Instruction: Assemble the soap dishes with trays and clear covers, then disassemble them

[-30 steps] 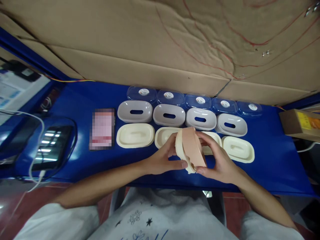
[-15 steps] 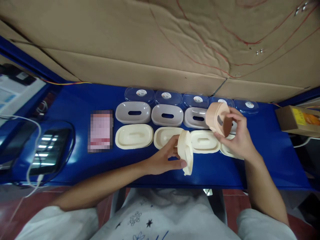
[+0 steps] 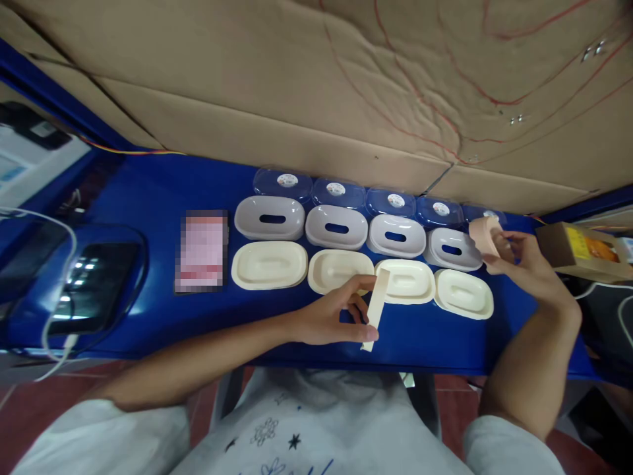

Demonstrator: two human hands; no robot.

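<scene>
My left hand (image 3: 336,318) grips a cream oval tray (image 3: 377,303) turned on edge, thumb low on one side, above the front of the table. At the right, my right hand (image 3: 537,269) is closed on a peach oval slotted holder (image 3: 483,236), held at the end of a row of similar grey slotted holders (image 3: 341,239). Other cream oval trays (image 3: 270,280) lie in a row in front of those. Behind them runs a row of clear lids (image 3: 321,198) with round white labels. My fingers partly cover the peach holder.
On the blue table (image 3: 198,333), a pixelated pink item (image 3: 202,254) lies left of the rows. Farther left are a black tablet (image 3: 96,284) and a white cable (image 3: 74,264). A cardboard box (image 3: 568,254) stands at the right edge, and a cardboard wall (image 3: 247,99) rises behind.
My right hand has carried the peach holder rightward to the end of the grey row, uncovering the grey holder and cream tray beneath. The tray in my left hand has turned more edge-on.
</scene>
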